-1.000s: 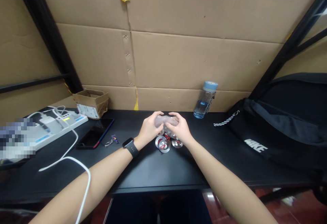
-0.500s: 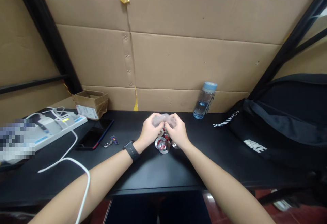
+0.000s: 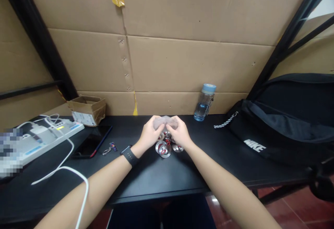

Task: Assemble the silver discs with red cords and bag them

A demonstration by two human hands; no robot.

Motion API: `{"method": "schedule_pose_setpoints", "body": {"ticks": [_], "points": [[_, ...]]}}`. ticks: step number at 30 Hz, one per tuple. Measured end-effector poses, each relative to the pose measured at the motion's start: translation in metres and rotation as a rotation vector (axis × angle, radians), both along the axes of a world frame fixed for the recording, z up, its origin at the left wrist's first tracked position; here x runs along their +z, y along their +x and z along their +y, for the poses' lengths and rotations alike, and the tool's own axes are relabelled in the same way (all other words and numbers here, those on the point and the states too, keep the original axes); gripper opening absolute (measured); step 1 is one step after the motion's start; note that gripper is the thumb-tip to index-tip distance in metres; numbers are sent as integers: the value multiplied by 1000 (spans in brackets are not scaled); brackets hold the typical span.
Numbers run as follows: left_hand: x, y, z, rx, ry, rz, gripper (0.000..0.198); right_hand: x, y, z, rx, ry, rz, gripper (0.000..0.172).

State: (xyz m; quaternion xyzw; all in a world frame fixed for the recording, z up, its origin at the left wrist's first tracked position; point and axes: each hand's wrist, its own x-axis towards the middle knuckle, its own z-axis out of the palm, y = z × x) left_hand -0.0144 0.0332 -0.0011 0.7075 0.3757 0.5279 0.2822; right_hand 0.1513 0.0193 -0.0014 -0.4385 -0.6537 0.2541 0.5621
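Both hands grip a crumpled, see-through plastic bag in front of me, above the black table. My left hand, with a dark watch on its wrist, is closed on the bag's left side. On the opposite side, my right hand pinches the bag, its thumb close to the left thumb. Directly below the thumbs lie several shiny, round finger cymbals with red cords. Part of this pile is hidden behind the hands.
A phone, a small keyring, an open carton and a power strip are on the left. A white cable crosses my left forearm. To the right are a water bottle and a black backpack.
The camera view has shifted slightly, so the surroundings sit farther left. Both hands stay on the bag above the finger cymbals, and their grip looks much the same.
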Motion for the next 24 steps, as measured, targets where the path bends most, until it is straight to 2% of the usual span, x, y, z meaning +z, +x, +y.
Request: {"method": "schedule_pose_setpoints", "body": {"ticks": [3,5,8,13,16,18,21,24], "points": [[0,-9,10,-174,-112,-108,34,6,11,2,140,-120,95,26],[-3,-11,14,-208,-198,-152,39,6,15,4,184,-195,149,33],[-6,-10,15,-133,-167,-83,36,2,15,7,145,-190,147,35],[1,-2,-2,95,132,279,16,-2,1,3,-113,-28,-105,12],[7,2,-12,122,222,335,17,-1,-9,-5,-209,34,-147,6],[9,2,-13,119,235,320,18,1,-12,-8,-216,45,-143,5],[8,-5,-3,35,146,225,18,5,-6,-7,-136,12,-108,10],[3,-16,13,-147,-83,33,31,8,7,-1,55,-88,28,24]]}}
